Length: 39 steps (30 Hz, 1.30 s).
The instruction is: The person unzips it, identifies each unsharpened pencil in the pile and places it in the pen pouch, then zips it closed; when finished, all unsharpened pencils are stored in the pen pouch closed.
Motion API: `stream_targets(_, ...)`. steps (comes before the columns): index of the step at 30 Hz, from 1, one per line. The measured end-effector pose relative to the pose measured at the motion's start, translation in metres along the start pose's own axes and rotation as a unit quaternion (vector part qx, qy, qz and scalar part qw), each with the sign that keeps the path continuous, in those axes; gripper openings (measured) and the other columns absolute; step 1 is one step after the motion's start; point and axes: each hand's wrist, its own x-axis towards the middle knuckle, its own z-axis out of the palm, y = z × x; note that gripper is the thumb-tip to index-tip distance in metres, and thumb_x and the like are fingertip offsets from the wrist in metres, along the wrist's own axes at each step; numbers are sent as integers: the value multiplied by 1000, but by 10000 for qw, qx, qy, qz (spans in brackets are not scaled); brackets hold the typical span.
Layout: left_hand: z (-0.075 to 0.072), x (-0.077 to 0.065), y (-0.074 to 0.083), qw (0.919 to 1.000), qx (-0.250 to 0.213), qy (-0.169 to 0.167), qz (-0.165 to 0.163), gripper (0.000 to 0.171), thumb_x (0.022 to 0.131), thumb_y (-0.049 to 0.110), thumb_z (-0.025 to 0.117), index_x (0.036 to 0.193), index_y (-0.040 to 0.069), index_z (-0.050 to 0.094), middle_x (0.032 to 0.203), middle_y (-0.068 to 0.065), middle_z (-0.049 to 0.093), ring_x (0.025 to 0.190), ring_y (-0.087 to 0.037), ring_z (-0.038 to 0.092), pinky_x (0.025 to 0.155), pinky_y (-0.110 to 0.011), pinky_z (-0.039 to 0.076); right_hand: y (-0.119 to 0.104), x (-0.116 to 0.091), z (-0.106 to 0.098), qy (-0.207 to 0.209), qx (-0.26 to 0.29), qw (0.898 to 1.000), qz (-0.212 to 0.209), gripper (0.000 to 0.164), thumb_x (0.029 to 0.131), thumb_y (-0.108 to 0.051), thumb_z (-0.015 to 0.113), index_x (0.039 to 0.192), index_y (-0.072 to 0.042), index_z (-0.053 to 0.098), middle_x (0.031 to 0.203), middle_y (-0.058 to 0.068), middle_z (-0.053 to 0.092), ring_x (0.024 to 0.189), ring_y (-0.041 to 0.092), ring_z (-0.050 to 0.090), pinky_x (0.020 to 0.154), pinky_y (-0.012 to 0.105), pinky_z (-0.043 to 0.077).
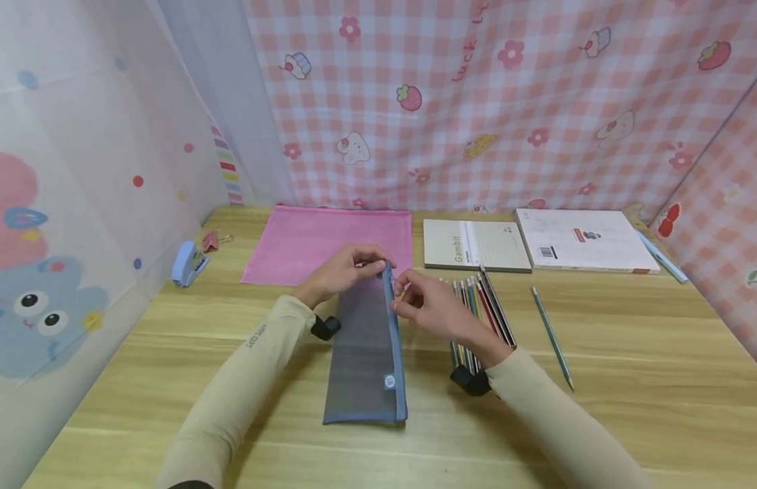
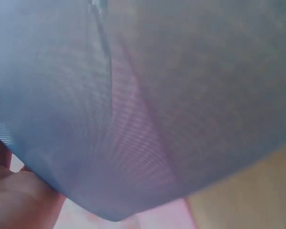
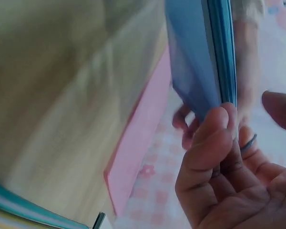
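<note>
A grey-blue mesh zip pouch (image 1: 363,353) stretches away from me over the table, its zipper strip (image 1: 399,367) along the right edge and a small round-logo tag (image 1: 389,382) near the close end. My left hand (image 1: 342,275) grips the pouch's far end between thumb and fingers. Just right of it, my right hand (image 1: 436,309) pinches the zipper edge near the top. In the right wrist view, curled fingers (image 3: 207,143) meet on the blue zipper edge. Mesh fills most of the left wrist view, with part of the left hand (image 2: 21,195) at the lower left.
Several pencils (image 1: 491,302) lie partly under my right forearm; one green pencil (image 1: 552,336) lies apart to the right. Behind are a pink pouch (image 1: 329,238), a notebook (image 1: 501,244) and a white book (image 1: 589,238). A blue stapler (image 1: 185,263) and binder clip (image 1: 212,240) sit left.
</note>
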Motion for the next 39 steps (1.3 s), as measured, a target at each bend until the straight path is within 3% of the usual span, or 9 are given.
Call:
stream_targets(4,-11,2,1,9995,-2,260,-153,25,103,20,55,115,7,71,107,-4,69,98,-13,59,87,-27,49,-4,-16,10,-395,-219,9983,-357,22,93,-15,67,106,-5,52,79,5,68,68,6,59,64,22,51)
stream_targets(10,-28,-1,-4,9960,-123,799,-371,30,103,26,54,121,7,70,109,-1,69,91,-10,57,81,-24,48,-12,-53,20,-933,34,9937,-625,28,91,-16,70,110,-8,51,82,1,67,72,2,60,62,22,55)
stream_targets(14,-36,-3,-7,9880,-439,1413,-446,31,103,25,54,121,5,69,104,2,70,88,-10,57,80,-25,46,-20,-74,29,-344,-337,9909,-1259,24,88,-13,74,92,-12,51,80,-3,65,67,-3,51,54,16,48)
stream_targets(18,-33,-2,-7,9823,-525,1736,-475,30,103,22,53,121,2,68,96,8,68,85,-10,57,78,-25,46,-28,-83,38,816,-896,9718,-2021,36,87,-13,74,73,-14,41,79,-5,58,68,-3,43,54,10,39)
stream_targets(22,-21,1,-4,9830,-434,1718,-487,31,104,24,51,123,5,68,102,2,68,86,-12,55,80,-27,45,-32,-80,39,1500,-684,9596,-2281,44,88,-8,73,66,-14,35,84,-2,59,74,2,47,56,11,36)
stream_targets(27,-8,-4,1,9873,36,1483,-577,37,105,31,48,130,8,62,123,-10,65,110,-23,58,96,-38,48,-31,-73,37,1705,-598,9518,-2478,49,86,-7,74,62,-13,32,82,0,63,69,3,48,54,10,33)
stream_targets(31,4,-14,13,9899,469,1143,-694,54,100,37,55,148,15,44,148,-15,50,140,-33,46,115,-53,41,-27,-69,37,1766,-761,9467,-2582,51,85,-7,76,62,-12,31,79,0,60,67,2,45,55,8,32)
stream_targets(35,15,-23,29,9929,830,779,-359,75,95,30,61,159,18,23,162,-18,30,151,-37,30,122,-57,31,-23,-66,39,1818,-1036,9377,-2772,49,84,-8,77,61,-12,34,81,2,64,67,2,50,57,8,38)
stream_targets(39,24,-33,44,9954,862,395,-92,64,92,15,58,152,13,36,162,-15,31,149,-39,35,111,-49,48,-21,-63,42,1892,-1276,9262,-3001,44,85,-10,77,61,-13,40,85,4,69,65,2,53,56,7,41)
